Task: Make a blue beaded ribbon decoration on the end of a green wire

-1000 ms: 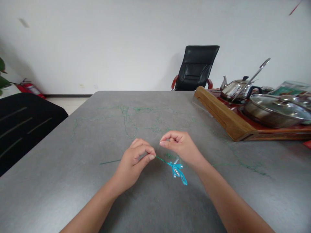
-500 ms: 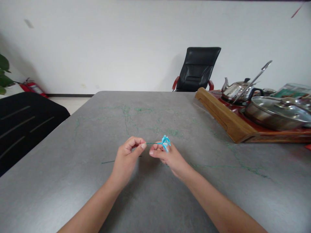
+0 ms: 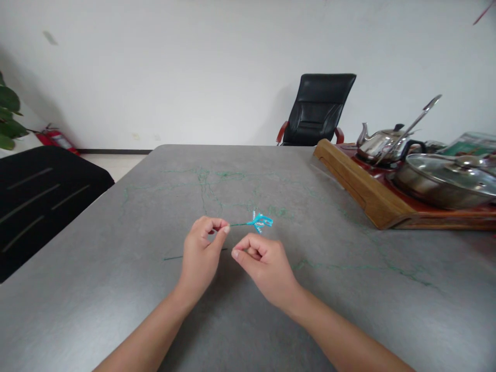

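Green stem is pinched, partly hidden, in left hand; right hand curled, its contents unclear.

super bright blue ornament mid-frame, dark green stem, kinda mottled grey tabletop, lighter green threads, plain black chair upper right, grey-striped black seat far left

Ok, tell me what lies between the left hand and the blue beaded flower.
In the head view, a thin green stem runs from the left hand to the blue beaded flower.
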`<state>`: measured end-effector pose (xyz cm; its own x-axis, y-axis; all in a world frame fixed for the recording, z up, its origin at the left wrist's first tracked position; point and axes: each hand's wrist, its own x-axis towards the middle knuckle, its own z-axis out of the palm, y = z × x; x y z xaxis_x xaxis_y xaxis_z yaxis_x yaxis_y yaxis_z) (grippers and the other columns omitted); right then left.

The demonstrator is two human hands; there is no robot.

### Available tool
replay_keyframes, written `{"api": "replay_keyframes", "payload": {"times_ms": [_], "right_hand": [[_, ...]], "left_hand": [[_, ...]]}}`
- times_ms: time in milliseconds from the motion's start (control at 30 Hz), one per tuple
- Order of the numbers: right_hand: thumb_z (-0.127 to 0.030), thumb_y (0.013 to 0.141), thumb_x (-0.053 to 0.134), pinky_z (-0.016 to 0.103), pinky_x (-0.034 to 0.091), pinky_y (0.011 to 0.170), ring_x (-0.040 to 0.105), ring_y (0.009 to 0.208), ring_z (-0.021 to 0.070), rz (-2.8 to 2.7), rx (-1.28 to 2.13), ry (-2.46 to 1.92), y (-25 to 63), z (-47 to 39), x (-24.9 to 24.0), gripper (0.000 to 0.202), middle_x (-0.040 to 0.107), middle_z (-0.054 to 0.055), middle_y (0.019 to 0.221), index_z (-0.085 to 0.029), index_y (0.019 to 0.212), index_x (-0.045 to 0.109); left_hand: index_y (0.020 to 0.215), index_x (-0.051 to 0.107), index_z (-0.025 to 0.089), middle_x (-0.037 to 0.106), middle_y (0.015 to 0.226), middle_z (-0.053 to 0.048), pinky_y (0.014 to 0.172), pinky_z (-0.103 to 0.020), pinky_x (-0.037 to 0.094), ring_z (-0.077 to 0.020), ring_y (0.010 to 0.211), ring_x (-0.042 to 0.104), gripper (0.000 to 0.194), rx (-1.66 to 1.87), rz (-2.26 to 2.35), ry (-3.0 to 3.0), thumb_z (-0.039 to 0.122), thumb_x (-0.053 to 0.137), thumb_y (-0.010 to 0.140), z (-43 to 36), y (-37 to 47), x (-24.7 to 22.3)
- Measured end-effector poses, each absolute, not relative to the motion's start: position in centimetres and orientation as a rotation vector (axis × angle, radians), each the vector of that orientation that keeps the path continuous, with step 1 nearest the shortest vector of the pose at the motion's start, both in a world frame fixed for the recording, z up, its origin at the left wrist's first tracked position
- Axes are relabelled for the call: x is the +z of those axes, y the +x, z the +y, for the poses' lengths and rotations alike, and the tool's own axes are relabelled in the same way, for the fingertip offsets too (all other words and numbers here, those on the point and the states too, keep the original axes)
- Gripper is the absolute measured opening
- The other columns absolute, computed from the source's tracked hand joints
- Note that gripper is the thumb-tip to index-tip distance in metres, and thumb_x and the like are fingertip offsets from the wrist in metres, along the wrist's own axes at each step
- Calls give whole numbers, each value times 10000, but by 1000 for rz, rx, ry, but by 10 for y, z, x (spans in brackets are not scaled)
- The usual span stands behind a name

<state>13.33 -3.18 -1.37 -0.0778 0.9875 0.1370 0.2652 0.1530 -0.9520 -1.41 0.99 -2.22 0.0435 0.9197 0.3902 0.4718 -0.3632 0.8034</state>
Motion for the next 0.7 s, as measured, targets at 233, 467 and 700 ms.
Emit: {"api": "replay_keyframes", "payload": {"times_ms": [233, 467, 700], "right_hand": [[-146, 896, 525, 245, 387, 658, 595, 675, 123, -1862, 312, -1196, 152, -34, 1, 173, 667, 9, 732, -157, 823, 681], [-151, 893, 567, 221, 397, 670, 606, 687, 112, -1872, 274, -1236, 172, -22, 11, 161, 676, -3, 726, -166, 804, 701], [-222, 838, 651, 232, 289, 526, 420, 509, 80, -1770, 465, -1309, 187, -10, 9, 101, 492, -67, 532, -193, 776, 725]], "left_hand": [[849, 656, 169, 645, 794, -46, 727, -341, 401, -207, 800, 525, 99, 1285, 1310, 2507, 128, 574, 887, 5, -14, -21], [885, 668, 182, 668, 824, -48, 774, -364, 394, -219, 862, 529, 123, 1173, 1134, 2699, 136, 558, 910, 6, -13, -18], [842, 652, 186, 643, 811, -25, 799, -327, 398, -181, 846, 538, 113, 1029, 858, 2449, 145, 571, 909, 7, -12, -9]]}}
